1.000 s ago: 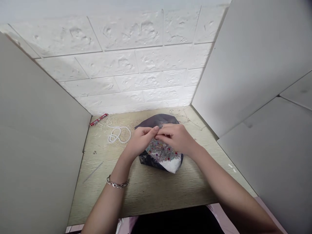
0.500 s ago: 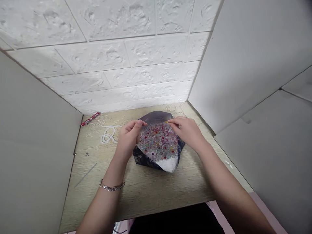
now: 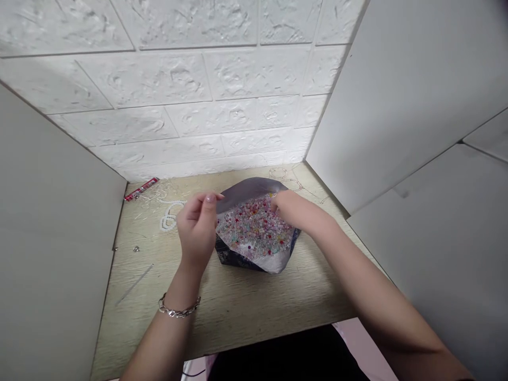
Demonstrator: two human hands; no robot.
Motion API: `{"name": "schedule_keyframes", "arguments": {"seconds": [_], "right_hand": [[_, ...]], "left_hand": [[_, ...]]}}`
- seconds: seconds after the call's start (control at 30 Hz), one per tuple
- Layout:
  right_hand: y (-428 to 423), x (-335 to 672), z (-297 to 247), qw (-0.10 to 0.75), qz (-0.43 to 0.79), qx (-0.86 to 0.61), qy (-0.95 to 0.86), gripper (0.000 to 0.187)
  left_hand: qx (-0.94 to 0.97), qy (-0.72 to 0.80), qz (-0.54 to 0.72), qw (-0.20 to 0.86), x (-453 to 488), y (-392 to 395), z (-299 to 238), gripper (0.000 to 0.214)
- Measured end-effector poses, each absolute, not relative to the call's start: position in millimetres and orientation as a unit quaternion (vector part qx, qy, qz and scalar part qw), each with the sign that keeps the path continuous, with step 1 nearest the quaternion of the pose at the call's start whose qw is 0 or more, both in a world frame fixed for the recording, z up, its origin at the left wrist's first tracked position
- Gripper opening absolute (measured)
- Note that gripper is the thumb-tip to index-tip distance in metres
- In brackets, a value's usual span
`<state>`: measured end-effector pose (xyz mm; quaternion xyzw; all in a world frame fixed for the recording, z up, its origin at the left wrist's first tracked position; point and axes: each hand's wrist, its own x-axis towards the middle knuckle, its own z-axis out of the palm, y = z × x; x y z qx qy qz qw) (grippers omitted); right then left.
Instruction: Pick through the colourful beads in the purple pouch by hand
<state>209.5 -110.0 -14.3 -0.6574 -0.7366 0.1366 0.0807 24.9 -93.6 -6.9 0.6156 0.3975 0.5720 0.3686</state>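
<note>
At the table's (image 3: 238, 317) far middle, the right hand (image 3: 291, 211) dips pinched fingertips into the open bag of mixed beads (image 3: 256, 233), seemingly picking one out. The left hand (image 3: 198, 227) hovers at the bag's left edge, fingers pinched; any thread there is too fine to see. Lifting a single bead would call for a delicate pinch.

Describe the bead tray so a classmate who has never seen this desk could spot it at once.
Start at the wooden desk walled by white bricks and grey panels. In its middle, between the left hand and right hand, sits the bead tray. It alone is dark-rimmed and heaped with tiny multicoloured beads; the bead string to its left is plain white.
</note>
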Motion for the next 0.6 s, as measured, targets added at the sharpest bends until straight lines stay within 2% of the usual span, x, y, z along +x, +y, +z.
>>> {"name": "schedule_keyframes", "arguments": {"seconds": [0.1,0.23,0.43,0.6], "right_hand": [[-110,211,-5,-0.035,0.145,-0.677,-0.721,0.025],[-109,206,-5,-0.074,0.133,-0.705,-0.693,0.021],[-104,211,-16,-0.101,0.135,-0.712,-0.681,0.020],[-102,214,-16,-0.114,0.153,-0.697,-0.691,0.018]], "left_hand": [[0.733,0.384,0.510,0.233,27,-101,-9,0.018],[0.814,0.337,0.463,0.099,28,-107,-11,0.013],[0.795,0.311,0.521,0.017,26,-109,-13,0.013],[0.766,0.299,0.570,0.010,23,-111,-14,0.012]]}}
